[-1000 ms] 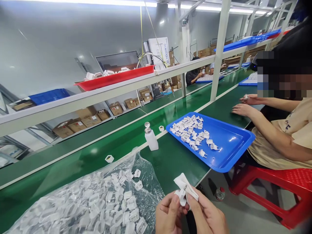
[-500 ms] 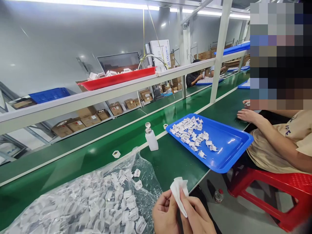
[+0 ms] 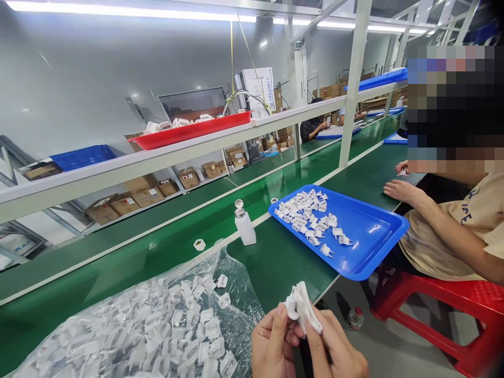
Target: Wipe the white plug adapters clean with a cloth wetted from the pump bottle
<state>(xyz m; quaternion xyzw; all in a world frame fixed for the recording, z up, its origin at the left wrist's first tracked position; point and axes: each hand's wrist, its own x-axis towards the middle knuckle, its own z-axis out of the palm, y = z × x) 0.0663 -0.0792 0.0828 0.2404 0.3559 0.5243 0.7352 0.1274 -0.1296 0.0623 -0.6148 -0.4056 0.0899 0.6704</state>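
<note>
In front of my body, above the table's near edge, both hands are closed around small white things. My left hand (image 3: 273, 338) pinches a white plug (image 3: 291, 307), partly covered by fingers and cloth. A folded white cloth (image 3: 306, 307) is pinched in my right hand (image 3: 333, 344) and lies against the plug. Left of my hands, a clear plastic bag (image 3: 240, 273) lies spread under a heap of white plug housings (image 3: 157, 320). Beyond my hands, a blue tray (image 3: 366, 236) holds many white plugs with pins (image 3: 305, 210).
A white pump bottle (image 3: 245, 228) stands between bag and tray. A loose white housing (image 3: 199, 244) sits on the green conveyor belt (image 3: 153, 252). Above runs a shelf with a red tray (image 3: 197, 128). At right a co-worker's forearm (image 3: 437, 215) rests near a red stool (image 3: 425, 299).
My hands have shifted slightly right and turned, the cloth is bunched differently, and the plug now shows beside it. The loose housings on the belt have moved right.
</note>
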